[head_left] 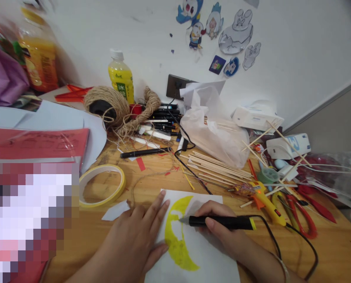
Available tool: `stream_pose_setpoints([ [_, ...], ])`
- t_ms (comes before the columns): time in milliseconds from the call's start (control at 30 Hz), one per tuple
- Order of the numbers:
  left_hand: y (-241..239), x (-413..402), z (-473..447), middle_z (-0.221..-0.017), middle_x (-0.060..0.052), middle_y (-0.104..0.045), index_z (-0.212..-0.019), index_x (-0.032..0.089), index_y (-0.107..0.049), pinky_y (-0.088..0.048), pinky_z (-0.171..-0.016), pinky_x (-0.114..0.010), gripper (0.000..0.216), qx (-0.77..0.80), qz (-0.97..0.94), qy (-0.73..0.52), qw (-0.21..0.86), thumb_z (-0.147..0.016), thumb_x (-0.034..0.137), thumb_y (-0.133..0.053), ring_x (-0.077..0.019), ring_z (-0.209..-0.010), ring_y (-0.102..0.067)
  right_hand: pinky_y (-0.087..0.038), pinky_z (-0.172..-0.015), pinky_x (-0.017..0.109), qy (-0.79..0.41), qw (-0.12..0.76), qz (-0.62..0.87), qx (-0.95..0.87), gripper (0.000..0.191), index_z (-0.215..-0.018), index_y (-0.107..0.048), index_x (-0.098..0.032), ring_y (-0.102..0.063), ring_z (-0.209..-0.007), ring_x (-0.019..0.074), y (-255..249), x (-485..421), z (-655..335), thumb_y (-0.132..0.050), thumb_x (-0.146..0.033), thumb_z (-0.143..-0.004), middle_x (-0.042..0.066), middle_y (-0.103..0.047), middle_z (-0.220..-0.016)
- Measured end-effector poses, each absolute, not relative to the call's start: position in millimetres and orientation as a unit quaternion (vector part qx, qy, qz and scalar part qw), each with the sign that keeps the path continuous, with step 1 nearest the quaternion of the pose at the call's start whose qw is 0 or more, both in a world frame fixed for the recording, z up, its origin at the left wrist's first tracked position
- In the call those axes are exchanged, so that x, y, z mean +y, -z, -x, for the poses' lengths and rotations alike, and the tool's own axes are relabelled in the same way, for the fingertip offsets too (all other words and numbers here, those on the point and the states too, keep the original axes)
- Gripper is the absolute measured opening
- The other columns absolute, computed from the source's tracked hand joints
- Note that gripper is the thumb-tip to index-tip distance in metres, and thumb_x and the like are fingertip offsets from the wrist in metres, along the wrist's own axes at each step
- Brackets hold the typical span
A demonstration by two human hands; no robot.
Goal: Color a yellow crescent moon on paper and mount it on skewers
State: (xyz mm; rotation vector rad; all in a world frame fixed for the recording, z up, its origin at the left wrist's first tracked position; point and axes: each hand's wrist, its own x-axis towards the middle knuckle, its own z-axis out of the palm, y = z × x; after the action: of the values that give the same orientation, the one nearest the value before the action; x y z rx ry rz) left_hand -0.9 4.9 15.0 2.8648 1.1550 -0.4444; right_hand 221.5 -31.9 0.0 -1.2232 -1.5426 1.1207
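My left hand (pixel 134 239) lies flat with fingers stretched out on the left edge of a white sheet of paper (pixel 206 263), pinning it to the wooden table (pixel 146 184). A yellow crescent moon (pixel 178 236) is coloured on the sheet. My right hand (pixel 222 232) is closed around a black marker pen (pixel 222 222) with a yellow band at its far end. The pen's grey tip touches the inner edge of the yellow crescent.
A roll of yellow tape (pixel 101 184) lies left of the sheet. Wooden sticks (pixel 216 167), a yellow glue gun (pixel 266 204) with a black cord, red scissors (pixel 299 212), a twine ball (pixel 106 102), markers (pixel 163 118), a plastic bag (pixel 213 129) and a yellow bottle (pixel 121 78) crowd the back.
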Motion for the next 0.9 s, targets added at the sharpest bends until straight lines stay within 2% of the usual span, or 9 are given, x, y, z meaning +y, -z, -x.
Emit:
stream_pose_setpoints([
  [533, -12.2, 4.5, 1.6, -0.153, -0.016, -0.017, -0.145, 0.016, -0.033, -0.055, -0.077, -0.046, 0.064, 0.371, -0.916, 0.152, 0.010, -0.086, 0.030, -0.053, -0.0325, -0.103, -0.061, -0.043, -0.053, 0.024, -0.481, 0.453, 0.480, -0.577, 0.036, -0.083, -0.064, -0.018, -0.055, -0.055, 0.0133, 6.7, -33.6, -222.0, -0.056, -0.053, -0.088, 0.001, -0.061, -0.064],
  [900, -10.2, 5.2, 2.4, -0.153, -0.017, -0.019, -0.146, 0.016, -0.030, -0.055, -0.077, -0.047, 0.066, 0.369, -0.916, 0.154, 0.014, -0.086, 0.030, -0.053, -0.0324, -0.101, -0.061, -0.045, -0.056, 0.022, -0.432, 0.459, 0.469, -0.618, 0.031, -0.087, -0.066, -0.020, -0.058, -0.062, 0.0140, 4.3, -35.4, -224.1, -0.055, -0.048, -0.091, 0.002, -0.066, -0.071],
])
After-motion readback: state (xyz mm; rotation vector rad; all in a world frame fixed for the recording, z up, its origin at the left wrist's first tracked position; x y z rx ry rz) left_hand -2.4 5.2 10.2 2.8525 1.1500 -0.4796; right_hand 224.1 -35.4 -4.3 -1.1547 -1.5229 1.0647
